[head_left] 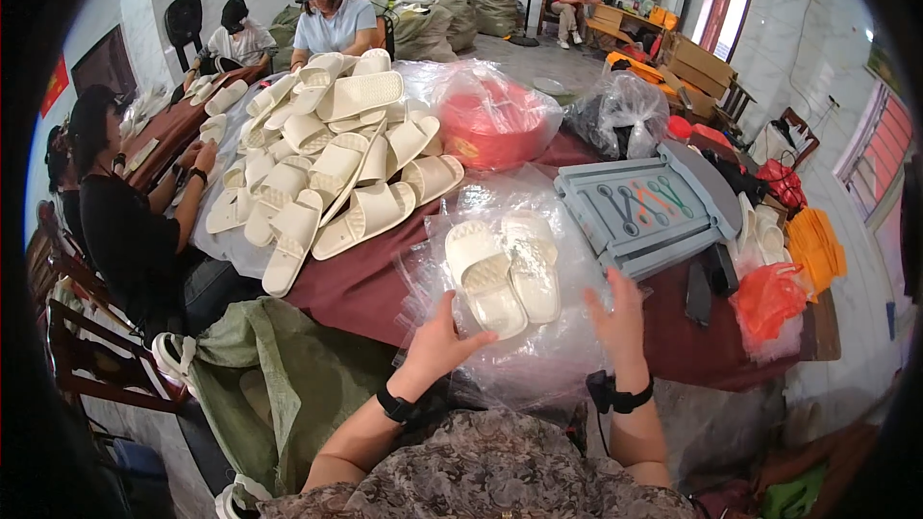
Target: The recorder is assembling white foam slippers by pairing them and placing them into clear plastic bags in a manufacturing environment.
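Cream slippers (484,274) between my left hand (435,354) and right hand (621,325), fingers (475,340) spread open
Light, springy, slick, I'd guess; grip the sole edges.

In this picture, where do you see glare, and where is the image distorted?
Head view: bright glints on the clear plastic bags; the right-hand doorway looks washed out; the barred window slants near the rim, and the corners go black.

A patterned brown-grey top (481,466) is worn with black bands (395,406) at both wrists (630,377)
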Available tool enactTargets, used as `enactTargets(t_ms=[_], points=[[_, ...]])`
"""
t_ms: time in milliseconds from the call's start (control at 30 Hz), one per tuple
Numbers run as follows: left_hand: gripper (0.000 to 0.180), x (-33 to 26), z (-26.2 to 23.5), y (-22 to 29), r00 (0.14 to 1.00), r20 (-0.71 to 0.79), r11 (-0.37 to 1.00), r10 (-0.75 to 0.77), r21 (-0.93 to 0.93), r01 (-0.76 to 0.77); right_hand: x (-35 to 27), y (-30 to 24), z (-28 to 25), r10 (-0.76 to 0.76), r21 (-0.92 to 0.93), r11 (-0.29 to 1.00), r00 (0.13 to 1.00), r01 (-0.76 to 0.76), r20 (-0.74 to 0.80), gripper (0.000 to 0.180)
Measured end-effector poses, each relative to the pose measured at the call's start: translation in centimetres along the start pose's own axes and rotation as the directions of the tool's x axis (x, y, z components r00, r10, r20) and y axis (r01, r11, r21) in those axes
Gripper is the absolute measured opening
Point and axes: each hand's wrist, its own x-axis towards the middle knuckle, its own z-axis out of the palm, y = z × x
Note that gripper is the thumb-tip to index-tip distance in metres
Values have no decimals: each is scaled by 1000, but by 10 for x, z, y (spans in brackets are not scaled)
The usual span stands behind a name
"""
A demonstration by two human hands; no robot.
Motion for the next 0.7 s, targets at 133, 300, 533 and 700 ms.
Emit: enactTargets(t_ms=[133, 300, 533, 700], points=[[90, -4, 10, -15, 999, 39, 972, 4, -233, 5, -12, -16, 17, 200, 34, 973, 914, -226, 354, 83], [72, -7, 9, -14, 975, 157, 337, -155, -920, 202, -18, -19, 26, 232, 156, 926, 844, -344, 483, 80], [56, -6, -3, -2, 924, 357, 143, -138, -916, 376, -19, -17, 36, 240, 560, 554, 762, -616, 602, 62], [48, -8, 6, -14, 891, 454, -33, 34, -890, 455, -24, -39, 44, 159, 624, 397, 720, -673, 675, 52]])
